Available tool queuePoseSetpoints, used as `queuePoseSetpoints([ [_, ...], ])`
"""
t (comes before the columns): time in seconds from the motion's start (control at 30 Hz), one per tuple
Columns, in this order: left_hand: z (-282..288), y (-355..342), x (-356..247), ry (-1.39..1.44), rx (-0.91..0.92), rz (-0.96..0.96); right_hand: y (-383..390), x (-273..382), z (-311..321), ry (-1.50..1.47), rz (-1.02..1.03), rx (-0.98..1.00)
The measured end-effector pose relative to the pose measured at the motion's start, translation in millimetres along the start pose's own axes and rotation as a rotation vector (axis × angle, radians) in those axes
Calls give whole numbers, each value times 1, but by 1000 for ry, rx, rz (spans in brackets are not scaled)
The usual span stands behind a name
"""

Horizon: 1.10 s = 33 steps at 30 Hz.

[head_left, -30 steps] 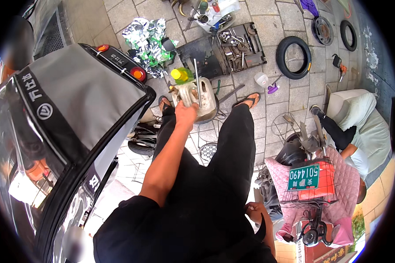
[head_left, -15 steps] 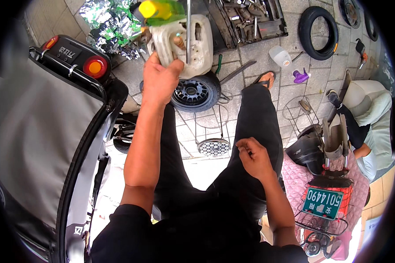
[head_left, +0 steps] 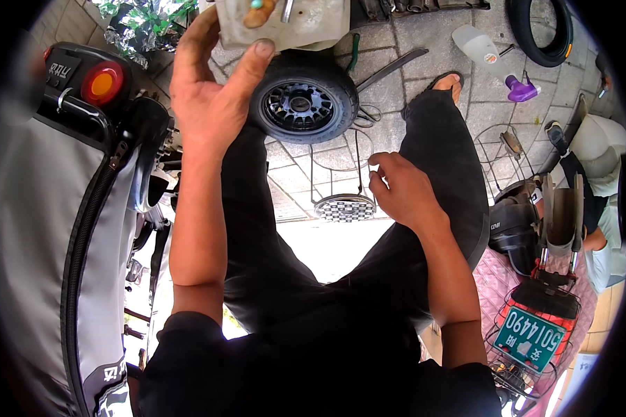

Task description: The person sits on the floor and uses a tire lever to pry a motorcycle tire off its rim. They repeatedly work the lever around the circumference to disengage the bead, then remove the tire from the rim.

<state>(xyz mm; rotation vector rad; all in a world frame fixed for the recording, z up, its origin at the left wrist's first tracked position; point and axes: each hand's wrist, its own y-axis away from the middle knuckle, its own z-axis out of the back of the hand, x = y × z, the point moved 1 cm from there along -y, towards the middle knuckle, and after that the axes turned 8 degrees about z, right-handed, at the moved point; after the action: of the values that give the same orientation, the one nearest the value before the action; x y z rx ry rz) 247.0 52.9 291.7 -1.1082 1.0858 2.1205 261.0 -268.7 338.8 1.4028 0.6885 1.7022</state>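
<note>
My left hand point(head_left: 209, 97) grips the near left edge of an off-white plastic container point(head_left: 306, 24), partly cut off at the top of the picture, with a metal rod and small items in it. A black spoked wheel with its tire point(head_left: 301, 103) lies below it, between my legs. My right hand point(head_left: 400, 187) hovers by my right thigh, fingers loosely bent and apart, holding nothing. Below the wheel is a small wire stool with a checkered round seat point(head_left: 344, 208).
A covered scooter point(head_left: 42, 243) fills the left. Crumpled foil point(head_left: 142, 24), a long blade point(head_left: 389, 69), a spray bottle point(head_left: 476, 52) and a loose tire point(head_left: 539, 31) lie beyond. At right are a parked two-wheeler point(head_left: 556, 222), a sofa point(head_left: 602, 139) and another person's leg point(head_left: 572, 174).
My left hand and the container have moved up and left in the picture, uncovering the wheel. My right hand has risen from near my hip to beside the thigh. The view has shifted.
</note>
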Motion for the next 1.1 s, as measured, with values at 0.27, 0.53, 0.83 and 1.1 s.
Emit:
queuePoseSetpoints([
  [0.27, 37, 0, 53, 83, -99, -71, 1, 30, 20, 132, 188, -204],
  [0.53, 32, -112, 28, 100, 108, 278, 4, 41, 3, 487, 395, -328],
  [0.83, 19, -47, -2, 34, 176, 121, 24, 22, -15, 555, 507, -453],
  [1.1, -4, -23, -8, 113, 62, 137, 57, 3, -32, 535, 456, -408],
])
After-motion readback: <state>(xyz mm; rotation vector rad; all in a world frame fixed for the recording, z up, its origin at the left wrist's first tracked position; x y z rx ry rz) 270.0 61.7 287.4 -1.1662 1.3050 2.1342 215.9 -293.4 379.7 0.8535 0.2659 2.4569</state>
